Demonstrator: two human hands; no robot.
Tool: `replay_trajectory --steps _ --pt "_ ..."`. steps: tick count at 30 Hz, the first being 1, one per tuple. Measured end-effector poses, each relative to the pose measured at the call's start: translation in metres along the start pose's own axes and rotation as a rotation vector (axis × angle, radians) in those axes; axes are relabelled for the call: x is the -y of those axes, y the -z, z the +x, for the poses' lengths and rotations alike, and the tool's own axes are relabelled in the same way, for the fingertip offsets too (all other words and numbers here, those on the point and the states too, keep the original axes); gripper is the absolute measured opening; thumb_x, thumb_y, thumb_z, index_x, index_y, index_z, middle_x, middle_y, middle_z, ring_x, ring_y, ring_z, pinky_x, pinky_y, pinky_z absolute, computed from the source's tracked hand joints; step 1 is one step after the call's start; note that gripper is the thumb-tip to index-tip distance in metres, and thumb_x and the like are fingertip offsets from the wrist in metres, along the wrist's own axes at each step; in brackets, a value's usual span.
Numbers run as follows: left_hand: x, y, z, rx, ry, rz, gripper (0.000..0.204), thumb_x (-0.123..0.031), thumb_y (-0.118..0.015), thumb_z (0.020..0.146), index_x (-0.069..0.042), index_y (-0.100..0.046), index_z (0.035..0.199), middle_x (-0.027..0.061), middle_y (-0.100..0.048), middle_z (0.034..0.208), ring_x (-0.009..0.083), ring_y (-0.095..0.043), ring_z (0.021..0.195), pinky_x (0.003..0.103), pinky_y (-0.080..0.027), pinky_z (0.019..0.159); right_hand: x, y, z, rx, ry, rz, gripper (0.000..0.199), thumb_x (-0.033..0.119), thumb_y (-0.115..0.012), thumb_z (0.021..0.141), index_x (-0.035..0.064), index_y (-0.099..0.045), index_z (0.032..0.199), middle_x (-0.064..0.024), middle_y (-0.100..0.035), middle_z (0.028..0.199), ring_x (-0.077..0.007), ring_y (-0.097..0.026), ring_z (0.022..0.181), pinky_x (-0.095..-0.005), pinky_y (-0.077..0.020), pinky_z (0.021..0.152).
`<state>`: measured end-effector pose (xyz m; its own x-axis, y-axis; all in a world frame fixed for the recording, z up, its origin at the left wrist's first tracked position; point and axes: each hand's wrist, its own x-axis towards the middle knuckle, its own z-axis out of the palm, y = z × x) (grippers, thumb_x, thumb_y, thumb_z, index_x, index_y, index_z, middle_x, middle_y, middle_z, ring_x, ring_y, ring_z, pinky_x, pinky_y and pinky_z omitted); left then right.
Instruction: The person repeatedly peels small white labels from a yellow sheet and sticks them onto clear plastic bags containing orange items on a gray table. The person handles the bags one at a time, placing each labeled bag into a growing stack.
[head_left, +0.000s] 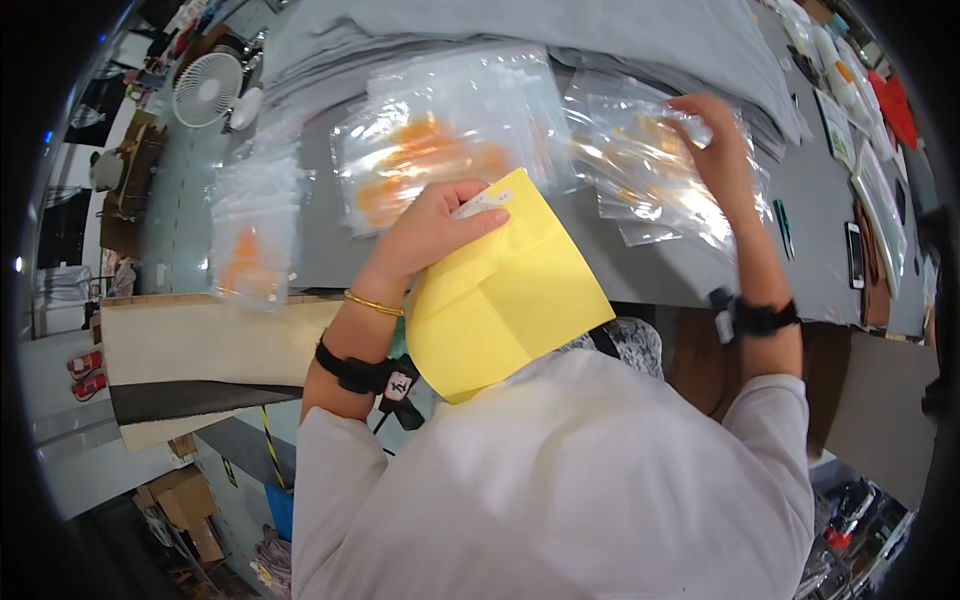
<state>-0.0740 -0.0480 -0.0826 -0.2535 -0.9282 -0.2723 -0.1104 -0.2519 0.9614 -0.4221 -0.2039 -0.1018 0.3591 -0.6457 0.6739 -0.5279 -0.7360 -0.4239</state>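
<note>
My left hand (440, 225) is closed on the top corner of a creased yellow sheet (510, 290), thumb on top. A small whitish piece with dark marks (482, 203) shows at that corner, beside the thumb. The sheet hangs tilted in front of my chest, over the table's near edge. To the right, my right hand (715, 150) is over a pile of clear plastic bags (650, 185), its thumb and fingers apart. Nothing shows between them. Another, larger pile of clear bags with orange print (430, 150) lies just beyond my left hand.
A narrower stack of clear bags (255, 230) lies on the table's left. Grey cloth (480, 25) is heaped along the far side. On the right are a green-handled tool (783, 228) and a phone (855, 255). A white fan (208, 90) stands at the far left.
</note>
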Motion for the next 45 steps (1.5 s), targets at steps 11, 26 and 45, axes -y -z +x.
replay_trajectory --steps 11,26,45 --pt "0.006 -0.001 0.000 0.008 -0.020 0.061 0.034 -0.018 -0.068 0.100 0.002 -0.072 0.128 0.0009 -0.075 0.108 0.0062 -0.065 0.096 0.025 -0.053 0.087 0.149 -0.082 -0.023 0.123 0.013 0.198 0.017 0.013 -0.083 0.082 0.0094 -0.076 0.097 0.0002 -0.069 0.096 -0.0219 -0.062 0.091 -0.0371 -0.0446 0.080" --pt "0.056 0.027 0.002 0.059 0.001 0.118 0.024 -0.021 -0.065 0.105 0.001 -0.074 0.112 0.0030 -0.074 0.097 0.0105 -0.067 0.085 0.027 -0.055 0.078 0.168 -0.105 -0.045 0.231 -0.035 0.170 0.014 0.005 -0.081 0.084 0.0086 -0.074 0.095 0.0003 -0.073 0.096 -0.0188 -0.065 0.088 -0.0322 -0.0447 0.077" --pt "0.081 0.013 0.029 -0.166 -0.648 1.114 0.017 -0.015 -0.074 0.090 0.000 -0.066 0.091 0.0190 -0.062 0.133 0.0375 -0.057 0.126 0.047 -0.048 0.102 0.065 -0.198 -0.014 0.458 -0.501 0.318 0.015 0.018 -0.077 0.085 0.0039 -0.078 0.090 -0.0084 -0.075 0.102 -0.0299 -0.071 0.095 -0.0387 -0.0576 0.084"
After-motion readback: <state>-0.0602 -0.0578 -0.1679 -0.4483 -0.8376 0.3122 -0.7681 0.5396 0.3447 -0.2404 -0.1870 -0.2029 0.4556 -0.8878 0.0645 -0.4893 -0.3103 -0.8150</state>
